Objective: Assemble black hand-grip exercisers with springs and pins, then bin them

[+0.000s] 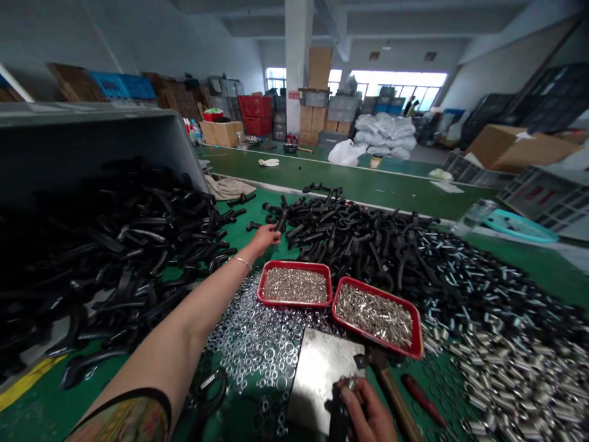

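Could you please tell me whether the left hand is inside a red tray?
No, the left hand is beyond both red trays, at a black part.

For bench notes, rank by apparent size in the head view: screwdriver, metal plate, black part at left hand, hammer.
1. Metal plate
2. Hammer
3. Screwdriver
4. Black part at left hand (farthest away)

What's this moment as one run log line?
left hand: at black piece by pile | right hand: gripping black part near metal plate | red trays: holding metal bits
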`<state>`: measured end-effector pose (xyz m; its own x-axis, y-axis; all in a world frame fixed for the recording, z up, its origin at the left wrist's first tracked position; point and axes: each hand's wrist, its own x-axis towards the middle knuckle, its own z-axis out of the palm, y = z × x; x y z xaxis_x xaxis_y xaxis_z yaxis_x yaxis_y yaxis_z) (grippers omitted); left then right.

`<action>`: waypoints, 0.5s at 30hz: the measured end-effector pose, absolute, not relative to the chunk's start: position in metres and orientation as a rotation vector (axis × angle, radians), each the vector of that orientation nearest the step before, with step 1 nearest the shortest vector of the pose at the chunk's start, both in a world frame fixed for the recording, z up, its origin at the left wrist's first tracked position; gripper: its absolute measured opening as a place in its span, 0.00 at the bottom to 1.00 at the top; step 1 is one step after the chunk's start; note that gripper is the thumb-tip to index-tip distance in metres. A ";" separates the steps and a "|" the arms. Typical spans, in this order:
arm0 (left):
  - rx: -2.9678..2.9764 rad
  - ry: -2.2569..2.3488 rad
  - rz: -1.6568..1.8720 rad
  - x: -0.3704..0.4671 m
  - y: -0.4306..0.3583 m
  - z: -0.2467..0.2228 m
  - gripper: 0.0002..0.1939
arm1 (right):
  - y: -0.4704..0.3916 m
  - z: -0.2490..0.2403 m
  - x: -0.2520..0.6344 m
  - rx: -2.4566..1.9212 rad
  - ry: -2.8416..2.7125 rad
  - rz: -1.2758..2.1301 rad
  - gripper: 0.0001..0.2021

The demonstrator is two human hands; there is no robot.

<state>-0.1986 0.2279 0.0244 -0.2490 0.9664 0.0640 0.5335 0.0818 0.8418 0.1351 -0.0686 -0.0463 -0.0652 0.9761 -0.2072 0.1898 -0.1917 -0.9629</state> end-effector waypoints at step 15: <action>0.816 0.580 1.095 -0.101 -0.070 0.071 0.36 | -0.061 0.002 0.142 -1.366 -1.558 1.065 0.19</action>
<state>-0.1010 -0.0696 0.0708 0.3632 0.9315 -0.0187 -0.5393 0.2265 0.8111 0.1416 -0.0615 0.0024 -0.1074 0.9937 0.0331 0.3302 0.0671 -0.9415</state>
